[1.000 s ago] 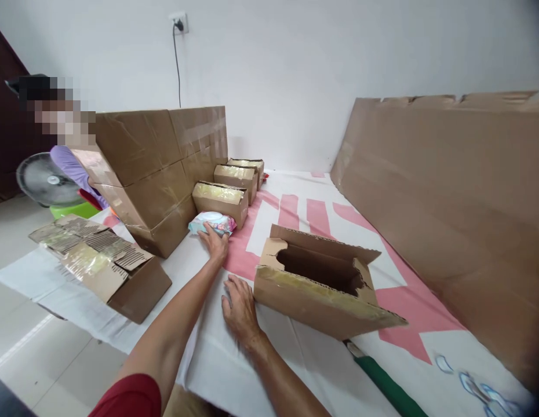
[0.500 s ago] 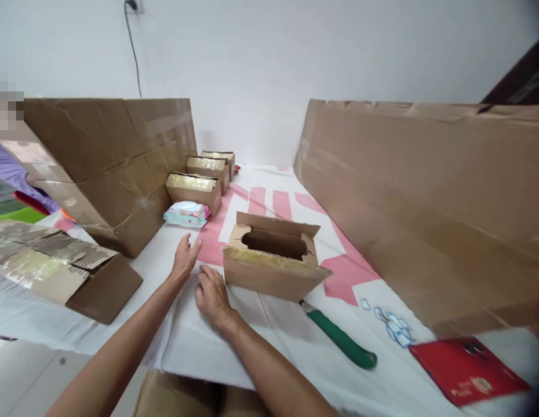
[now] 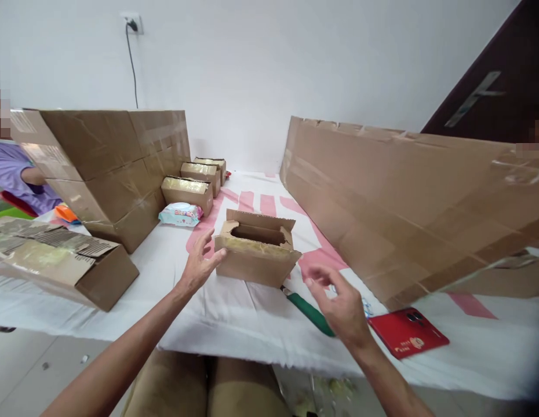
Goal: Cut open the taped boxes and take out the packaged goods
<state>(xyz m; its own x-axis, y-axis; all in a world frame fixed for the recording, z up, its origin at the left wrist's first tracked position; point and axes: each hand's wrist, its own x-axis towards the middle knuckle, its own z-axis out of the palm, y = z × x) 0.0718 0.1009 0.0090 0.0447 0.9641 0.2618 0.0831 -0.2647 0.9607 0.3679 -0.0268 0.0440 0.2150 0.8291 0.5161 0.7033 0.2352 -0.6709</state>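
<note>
An open cardboard box (image 3: 254,266) stands upright on the cloth-covered table, its flaps raised around a dark opening. My left hand (image 3: 201,262) is at the box's left front corner, fingers spread, thumb close to the flap; I cannot tell whether it touches. To the right, my right hand (image 3: 339,298) hovers over the table with fingers apart and slightly curled, holding nothing. Beneath it lies a green-handled knife (image 3: 310,313), partly hidden by that hand, its tip end beside the box's right corner.
A red phone (image 3: 411,333) lies at the right. Cardboard walls rise on the left (image 3: 117,168) and right (image 3: 382,197). A wipes packet (image 3: 181,215) and several small boxes (image 3: 189,191) line the left wall. A long box (image 3: 108,278) lies front left. A person (image 3: 26,174) sits far left.
My right hand has moved from the box's left side across to its right, above the knife. My left hand has come nearer to the box. The view has shifted to the right.
</note>
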